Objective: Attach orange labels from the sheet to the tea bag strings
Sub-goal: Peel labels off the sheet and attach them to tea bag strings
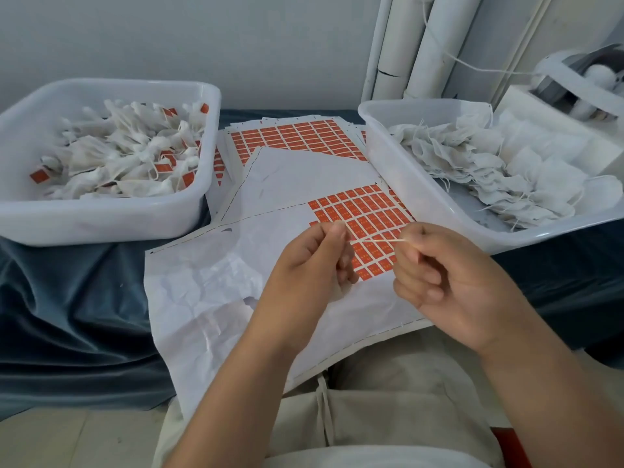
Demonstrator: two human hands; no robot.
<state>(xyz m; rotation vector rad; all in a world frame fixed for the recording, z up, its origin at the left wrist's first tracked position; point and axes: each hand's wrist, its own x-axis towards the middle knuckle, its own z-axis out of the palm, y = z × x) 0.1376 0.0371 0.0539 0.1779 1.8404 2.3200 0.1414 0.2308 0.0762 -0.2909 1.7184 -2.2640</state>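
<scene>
A thin white tea bag string [374, 238] is stretched taut between my two hands, just above the sheet of orange labels [366, 217]. My left hand [315, 261] pinches its left end between thumb and forefinger. My right hand [449, 278] pinches the right end, fingers curled. The tea bag itself is hidden inside one of my hands; I cannot tell which. The sheet's white backing [216, 285] is crumpled and mostly stripped of labels.
A white tub [101, 217] at left holds tea bags with orange labels. A white tub [422, 194] at right holds unlabelled bags with loose strings. More label sheets [293, 136] lie behind. White pipes [435, 45] and a string machine [574, 79] stand at back right.
</scene>
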